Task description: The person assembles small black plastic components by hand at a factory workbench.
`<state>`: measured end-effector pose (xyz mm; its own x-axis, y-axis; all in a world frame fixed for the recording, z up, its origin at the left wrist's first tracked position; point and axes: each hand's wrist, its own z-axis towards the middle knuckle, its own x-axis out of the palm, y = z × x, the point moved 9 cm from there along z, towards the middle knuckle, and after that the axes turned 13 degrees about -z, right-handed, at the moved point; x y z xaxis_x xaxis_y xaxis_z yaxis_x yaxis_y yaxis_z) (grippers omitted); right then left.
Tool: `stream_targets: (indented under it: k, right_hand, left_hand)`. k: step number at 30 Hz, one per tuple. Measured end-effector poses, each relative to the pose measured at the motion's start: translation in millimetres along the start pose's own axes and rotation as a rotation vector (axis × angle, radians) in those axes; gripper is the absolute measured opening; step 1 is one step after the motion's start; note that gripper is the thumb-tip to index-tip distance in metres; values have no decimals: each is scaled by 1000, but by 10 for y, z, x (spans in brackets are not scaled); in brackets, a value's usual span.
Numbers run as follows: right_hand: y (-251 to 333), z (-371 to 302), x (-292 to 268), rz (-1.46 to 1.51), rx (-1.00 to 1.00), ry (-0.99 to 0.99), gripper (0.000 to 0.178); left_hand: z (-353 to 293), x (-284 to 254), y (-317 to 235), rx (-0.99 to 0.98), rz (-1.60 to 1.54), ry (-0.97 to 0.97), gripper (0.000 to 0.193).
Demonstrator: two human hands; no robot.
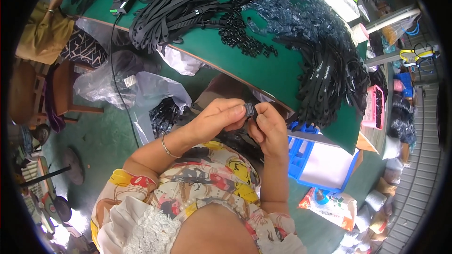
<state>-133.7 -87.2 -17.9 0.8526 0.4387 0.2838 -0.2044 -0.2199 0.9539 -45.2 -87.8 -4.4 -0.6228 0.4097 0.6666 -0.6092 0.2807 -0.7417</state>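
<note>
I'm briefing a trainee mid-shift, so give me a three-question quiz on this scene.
1. True or false: both hands hold the small black clip.
2. What colour is the table top?
A) green B) white C) red
3. Fill in: the pink basket of small black parts sits at the table's ____ end.

Key:
1. True: the left hand and right hand pinch it between fingertips.
2. A
3. Right, beside the heap of black straps.
</note>
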Motion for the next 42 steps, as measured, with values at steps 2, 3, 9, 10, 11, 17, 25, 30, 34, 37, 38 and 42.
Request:
stream_targets:
  k: [2,3,9,10,11,17,25,30,34,37,38,42]
  right_hand:
    - [-40,1,-12,31,41,4,17]
    - [-81,-7,-7,61,84,11,16]
    - [-126,-47,-18,70,138,19,15]
    - [-133,-49,-15,74,135,16,15]
    - [-138,-51,8,131,129,31,15]
    - [-156,-45,40,114,141,41,16]
    - [-11,-50,63,-4,84,-13,14]
    - [23,-44,11,-156,39,-74,14]
    - [-30,-73,-34,-91,74,-84,14]
    - [-40,-76,-42,7,80,-84,14]
    - [-41,-74,-31,2,92,-79,14]
    - [-49,-56,-12,-57,127,-65,12]
  left_hand:
    - [-8,-9,25,-6,-12,13,40]
    - [-16,-3,37,-11,-26,24,40]
    - [-18,46,10,-5,-84,49,41]
    - [-23,50,16,-9,-81,51,41]
    - [-27,60,20,-8,-101,60,41]
    - [-56,74,54,-20,-186,133,36]
    - [-53,61,140,-51,-193,153,37]
    - [-53,93,137,-23,-279,208,39]
    - [-50,92,136,-22,-271,202,40]
    - [-43,102,138,-19,-282,209,40]
    - [-41,114,139,-23,-291,215,40]
    - [-44,127,141,-31,-300,226,39]
